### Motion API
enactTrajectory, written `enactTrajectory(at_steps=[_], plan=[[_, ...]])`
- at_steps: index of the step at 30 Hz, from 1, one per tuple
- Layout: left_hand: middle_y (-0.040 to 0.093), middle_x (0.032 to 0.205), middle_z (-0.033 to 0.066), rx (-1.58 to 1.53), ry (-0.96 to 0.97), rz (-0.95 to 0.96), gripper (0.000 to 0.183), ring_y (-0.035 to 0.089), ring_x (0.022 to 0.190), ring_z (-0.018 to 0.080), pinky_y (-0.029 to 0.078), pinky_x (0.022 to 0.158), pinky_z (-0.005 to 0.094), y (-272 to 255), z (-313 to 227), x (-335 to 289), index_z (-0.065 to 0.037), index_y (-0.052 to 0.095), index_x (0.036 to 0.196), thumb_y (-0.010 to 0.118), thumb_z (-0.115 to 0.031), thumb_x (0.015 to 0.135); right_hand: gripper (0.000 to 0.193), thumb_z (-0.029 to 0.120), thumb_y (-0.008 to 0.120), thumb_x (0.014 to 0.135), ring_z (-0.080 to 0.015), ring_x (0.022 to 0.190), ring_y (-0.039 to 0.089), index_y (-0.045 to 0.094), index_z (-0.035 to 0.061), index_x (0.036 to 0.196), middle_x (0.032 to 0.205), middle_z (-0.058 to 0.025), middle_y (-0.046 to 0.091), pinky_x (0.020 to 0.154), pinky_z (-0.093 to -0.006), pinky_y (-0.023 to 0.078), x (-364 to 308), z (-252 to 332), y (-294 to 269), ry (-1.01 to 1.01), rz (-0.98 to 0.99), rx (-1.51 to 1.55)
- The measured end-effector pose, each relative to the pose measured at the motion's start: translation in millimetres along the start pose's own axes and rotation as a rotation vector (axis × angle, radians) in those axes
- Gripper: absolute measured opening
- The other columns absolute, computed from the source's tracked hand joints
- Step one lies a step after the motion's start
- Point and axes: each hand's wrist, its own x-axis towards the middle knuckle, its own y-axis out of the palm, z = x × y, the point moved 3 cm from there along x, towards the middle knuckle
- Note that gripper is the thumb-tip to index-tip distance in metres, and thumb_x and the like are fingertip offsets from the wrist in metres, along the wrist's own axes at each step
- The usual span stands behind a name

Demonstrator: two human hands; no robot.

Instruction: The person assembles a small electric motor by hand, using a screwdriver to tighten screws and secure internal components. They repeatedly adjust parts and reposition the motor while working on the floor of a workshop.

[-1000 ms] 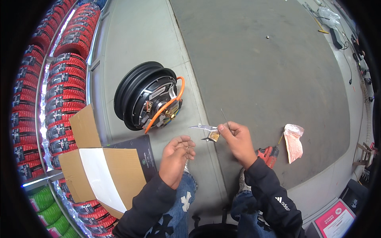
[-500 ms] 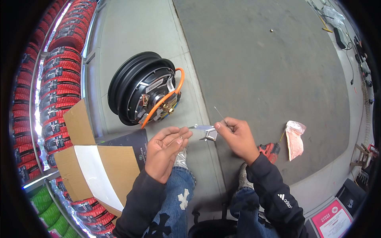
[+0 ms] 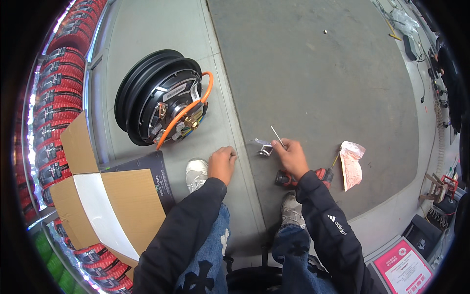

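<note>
My right hand (image 3: pixel 292 158) is closed on a thin metal rod (image 3: pixel 277 135), which sticks up from the fingers. A small silver metal bracket (image 3: pixel 265 149), blurred, is at its fingertips and seems held with the rod. My left hand (image 3: pixel 223 165), back upward and fingers curled, is low over the pale floor beside my shoe; what it holds, if anything, is hidden. Ahead on the left lies a black wheel hub motor (image 3: pixel 164 100) with a thick orange cable (image 3: pixel 209 88) looping over its face.
An opened cardboard box (image 3: pixel 129 196) stands at my left, before racks of red-wrapped tires (image 3: pixel 58 108). Near my right hand lie a red power drill (image 3: pixel 323 176) and a pink-and-white packet (image 3: pixel 351 169). A small round metal piece (image 3: pixel 325 32) rests on the dark mat (image 3: pixel 313 83).
My left hand has turned from palm up to palm down, curled, and moved right. The right hand, with rod and bracket, has shifted slightly right. The whole view has moved a little.
</note>
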Motion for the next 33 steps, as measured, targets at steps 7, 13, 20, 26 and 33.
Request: enactTrajectory(at_steps=[7,13,20,26,33], plan=[[0.072,0.105,0.0154,-0.06,0.073,0.004,0.013,0.073,0.097,0.0426,0.059,0.084,0.0516,6,-10,-2,-0.006,0.071,0.106,0.078,-0.005,0.095,0.044,0.033,0.074,0.109,-0.0075,0.065,0.039,0.071,-0.0048,0.088,0.065,0.0033,0.047,0.056,-0.0365,0.035,-4,-4,9,0.018,0.011,0.025],[0.078,0.113,0.0155,-0.043,0.022,0.02,0.03,0.078,0.094,0.0361,0.061,0.088,0.0453,-18,-16,-4,-0.006,0.076,0.123,0.079,-0.007,0.093,0.048,0.037,0.073,0.108,-0.0102,0.064,0.039,0.069,-0.0058,0.088,0.064,-0.0022,0.045,0.057,-0.0387,0.036,-5,9,9,-0.004,0.036,0.033],[0.077,0.113,0.0132,-0.11,0.25,0.166,0.048,0.075,0.102,0.0339,0.061,0.095,0.045,-96,-82,10,0.001,0.068,0.138,0.081,-0.021,0.097,0.046,0.038,0.074,0.107,-0.0185,0.063,0.045,0.075,-0.0056,0.092,0.064,-0.0143,0.053,0.061,-0.0425,0.044,-8,57,4,-0.127,0.242,-0.087],[0.077,0.103,0.0115,-0.693,-0.13,0.695,0.029,0.074,0.086,0.0172,0.058,0.076,0.0329,-81,-68,1,0.002,0.062,0.121,0.076,-0.018,0.105,0.042,0.037,0.072,0.108,-0.0219,0.062,0.057,0.076,-0.0025,0.093,0.068,-0.0178,0.063,0.063,-0.0446,0.047,-18,93,18,-0.108,0.332,-0.107],[0.077,0.113,0.0139,-0.937,-0.256,0.46,0.021,0.069,0.076,0.0125,0.055,0.064,0.0274,-101,-60,5,0.001,0.058,0.132,0.057,-0.014,0.118,0.018,0.023,0.063,0.109,-0.0459,0.069,0.069,0.068,0.0064,0.113,0.068,-0.0198,0.067,0.065,-0.0558,0.052,-64,114,5,-0.311,0.096,-0.3]])
